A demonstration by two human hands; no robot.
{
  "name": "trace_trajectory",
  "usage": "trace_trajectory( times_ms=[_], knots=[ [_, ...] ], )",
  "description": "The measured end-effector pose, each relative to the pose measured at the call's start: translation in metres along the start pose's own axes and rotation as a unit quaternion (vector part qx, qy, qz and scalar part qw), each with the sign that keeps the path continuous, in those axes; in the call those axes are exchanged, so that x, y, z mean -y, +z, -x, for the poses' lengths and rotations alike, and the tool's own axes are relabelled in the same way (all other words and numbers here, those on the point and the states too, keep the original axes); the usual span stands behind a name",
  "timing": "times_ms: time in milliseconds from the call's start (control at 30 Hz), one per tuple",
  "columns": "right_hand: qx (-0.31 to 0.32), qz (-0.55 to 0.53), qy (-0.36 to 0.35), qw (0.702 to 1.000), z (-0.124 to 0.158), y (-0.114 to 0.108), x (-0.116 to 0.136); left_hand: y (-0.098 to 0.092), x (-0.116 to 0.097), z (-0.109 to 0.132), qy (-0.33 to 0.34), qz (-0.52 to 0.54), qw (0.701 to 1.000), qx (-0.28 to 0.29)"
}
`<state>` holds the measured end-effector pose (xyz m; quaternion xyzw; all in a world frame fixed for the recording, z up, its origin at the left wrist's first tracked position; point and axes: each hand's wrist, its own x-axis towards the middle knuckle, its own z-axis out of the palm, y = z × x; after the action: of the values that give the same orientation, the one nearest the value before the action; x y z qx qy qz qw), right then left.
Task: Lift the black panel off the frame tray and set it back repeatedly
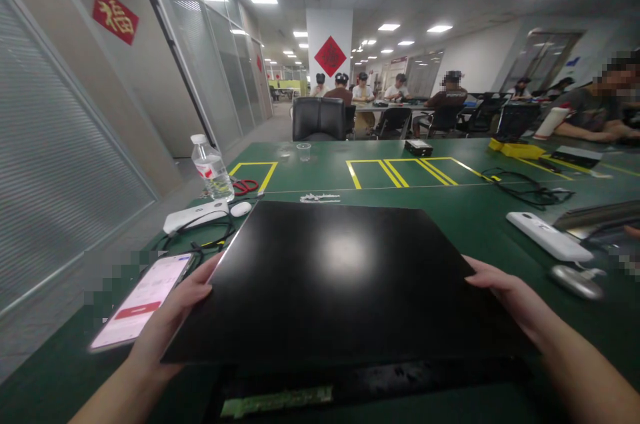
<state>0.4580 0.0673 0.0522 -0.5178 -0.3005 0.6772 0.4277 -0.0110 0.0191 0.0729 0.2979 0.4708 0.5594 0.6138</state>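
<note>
A glossy black flat panel, which looks like a display screen, is held up level above the table. My left hand grips its left edge with the thumb on top. On the right edge my right hand has the same hold, thumb over the surface. Below the panel's near edge lies a dark frame with a green circuit board strip; most of it is hidden by the panel. Close by my left hand is a lit phone.
On the left stand a water bottle, red-handled scissors, a white power bank and cables. At the right lie another white device, a silver mouse-like object and black cables. A person sits far right.
</note>
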Motion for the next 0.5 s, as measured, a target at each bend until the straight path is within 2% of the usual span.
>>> trace_trajectory(
  times_ms=[67,133,200,367,500],
  knots=[
    [0.006,0.015,-0.019,1.0,-0.003,0.0,0.0,-0.002,0.001,-0.004,0.025,0.001,1.0,0.009],
    [-0.005,0.038,-0.037,0.999,-0.006,-0.002,0.0,-0.006,0.003,-0.01,0.047,-0.016,0.999,-0.009],
    [-0.03,0.061,-0.046,0.997,-0.009,-0.005,0.001,-0.013,0.006,-0.017,0.068,-0.045,0.996,-0.04],
    [-0.106,0.094,-0.065,0.988,-0.011,-0.007,0.002,-0.032,0.01,-0.032,0.098,-0.084,0.99,-0.063],
    [-0.13,0.109,-0.072,0.983,-0.011,-0.004,0.001,-0.035,0.012,-0.033,0.113,-0.091,0.987,-0.072]
  ],
)
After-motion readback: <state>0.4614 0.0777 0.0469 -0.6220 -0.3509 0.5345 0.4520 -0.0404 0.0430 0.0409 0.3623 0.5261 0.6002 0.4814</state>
